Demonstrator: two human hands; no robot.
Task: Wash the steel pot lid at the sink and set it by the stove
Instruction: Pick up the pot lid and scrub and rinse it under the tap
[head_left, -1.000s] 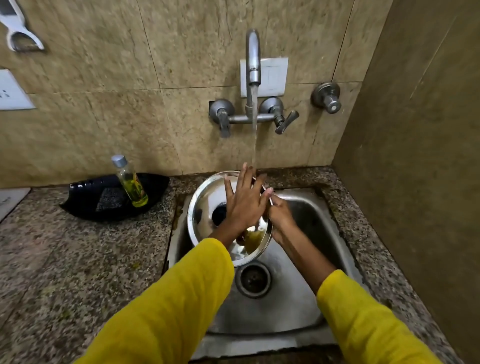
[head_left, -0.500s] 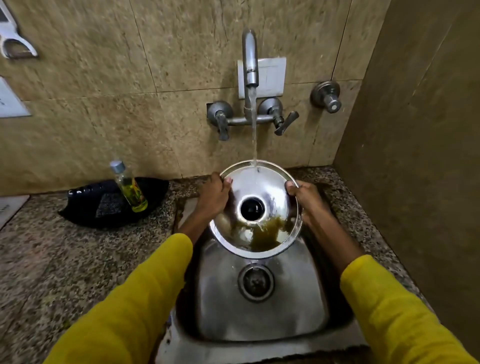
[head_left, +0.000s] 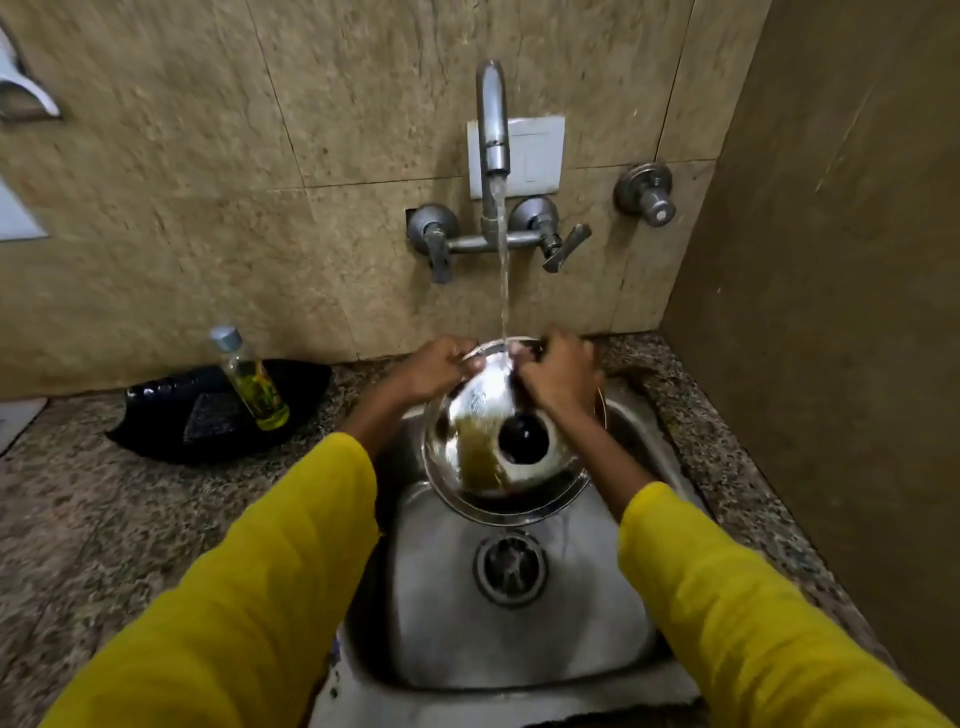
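Steel pot lid tilts under tap stream; left hand and right hand clamp its far rim, knob toward person.

Steel pot lid: shiny, round, dark centre knob, tilted under running water above sink.

Both arms outstretched, left hand and right hand curled shut, close together.

I see a glossy steel lid, a duller brushed-metal sink, speckled polished-stone counter, matt mottled wall tiles and soft yellow cloth sleeves.
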